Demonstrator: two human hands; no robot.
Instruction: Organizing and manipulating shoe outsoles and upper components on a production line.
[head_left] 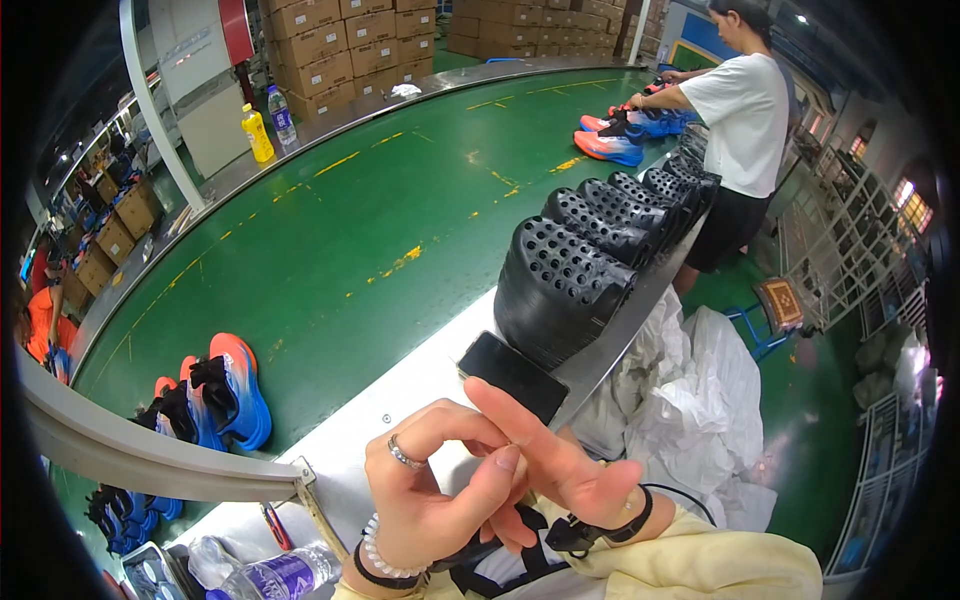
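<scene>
My two hands meet low in the middle of the view, just in front of the near edge of the white worktop [400,400]. My left hand [425,505] has a ring and a bead bracelet; its fingers are curled loosely and its fingertips touch my right hand [555,465]. My right hand is open, the fingers stretched toward the upper left, and it holds nothing. Neither hand grips an object.

Nearest to my hands is a black phone [514,376], lying flat on the worktop close to its right edge, just above my right fingertips. Behind it, along the same edge, stands a row of black perforated shoe moulds [560,285], one leaning on the next, going away to the far right corner.

The green conveyor belt [350,230] takes most of the room, and it is bare in the middle. Pairs of blue and orange shoes [225,390] lie at its near left edge, and more of them [610,145] at the far right, where another person in a white shirt [745,120] works.

Behind the far edge of the belt are stacked brown cartons [340,45]. A yellow bottle [258,135] and a clear bottle [283,118] stand beside that edge. White plastic bags [700,390] are piled on the right of the worktop. A clear bottle with a purple label [270,575] lies at the bottom left.
</scene>
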